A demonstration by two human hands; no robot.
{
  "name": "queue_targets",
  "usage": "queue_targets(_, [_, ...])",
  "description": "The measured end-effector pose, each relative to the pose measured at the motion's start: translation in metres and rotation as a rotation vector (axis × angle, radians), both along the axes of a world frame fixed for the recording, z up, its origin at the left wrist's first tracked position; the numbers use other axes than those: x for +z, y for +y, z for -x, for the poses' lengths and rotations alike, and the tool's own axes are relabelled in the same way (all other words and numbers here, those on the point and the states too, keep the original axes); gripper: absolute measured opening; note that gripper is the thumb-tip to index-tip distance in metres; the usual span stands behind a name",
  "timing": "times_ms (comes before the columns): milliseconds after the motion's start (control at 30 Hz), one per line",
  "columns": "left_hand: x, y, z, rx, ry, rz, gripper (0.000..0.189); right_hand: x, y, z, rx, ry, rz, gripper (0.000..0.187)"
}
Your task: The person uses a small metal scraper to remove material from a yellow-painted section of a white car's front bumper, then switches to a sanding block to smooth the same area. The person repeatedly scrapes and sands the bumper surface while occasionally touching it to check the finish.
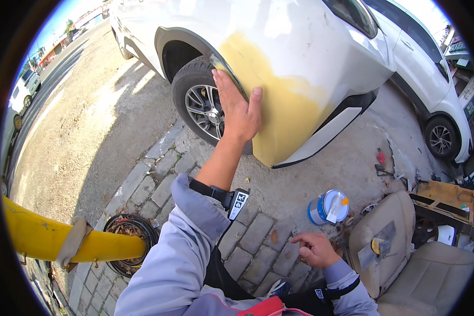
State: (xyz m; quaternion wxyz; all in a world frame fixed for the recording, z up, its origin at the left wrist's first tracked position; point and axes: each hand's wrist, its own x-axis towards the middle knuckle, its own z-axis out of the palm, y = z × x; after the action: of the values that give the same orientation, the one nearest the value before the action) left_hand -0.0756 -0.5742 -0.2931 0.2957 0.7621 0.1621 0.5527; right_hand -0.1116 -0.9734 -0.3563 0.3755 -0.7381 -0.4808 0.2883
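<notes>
My left hand (239, 108) lies flat against the front corner of a white car, at the edge of the wheel arch. Its thumb is spread over a patch of yellow body filler (286, 106) on the bumper. Behind the fingers stands the front wheel (205, 106), partly hidden by the hand. Lower right, my right hand (316, 249) hangs above the paving with its index finger extended, the other fingers curled and nothing visible in it. Close to it stands a blue and white can (319, 211), with a clear tube with an orange cap (335, 208) lying on its lid.
Beige car seats (430, 276) stand at the right, with spreader plates (379, 245) on one backrest. A yellow post (75, 243) rises at the left, coiled hose (112, 225) around its base. Another white car (426, 75) is parked behind. Paving bricks (256, 233) lie underfoot.
</notes>
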Motion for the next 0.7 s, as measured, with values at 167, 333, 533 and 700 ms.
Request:
queue_targets(167, [-0.014, -0.018, -0.01, -0.098, -0.033, 0.069, 0.098, -0.002, -0.004, 0.0, 0.014, -0.017, -0.005, 0.054])
queue_targets(333, [-0.056, -0.053, -0.004, -0.123, 0.013, 0.017, 0.099, -0.002, -0.007, 0.0, -0.004, 0.027, 0.034, 0.04])
queue_targets(533, [-0.107, -0.082, 0.009, -0.12, 0.149, -0.044, 0.101, 0.001, -0.009, 0.002, -0.026, 0.017, 0.016, 0.041])
queue_targets(700, [-0.137, -0.092, 0.016, -0.109, 0.239, -0.102, 0.102, 0.004, -0.011, 0.004, -0.028, -0.001, 0.031, 0.041])
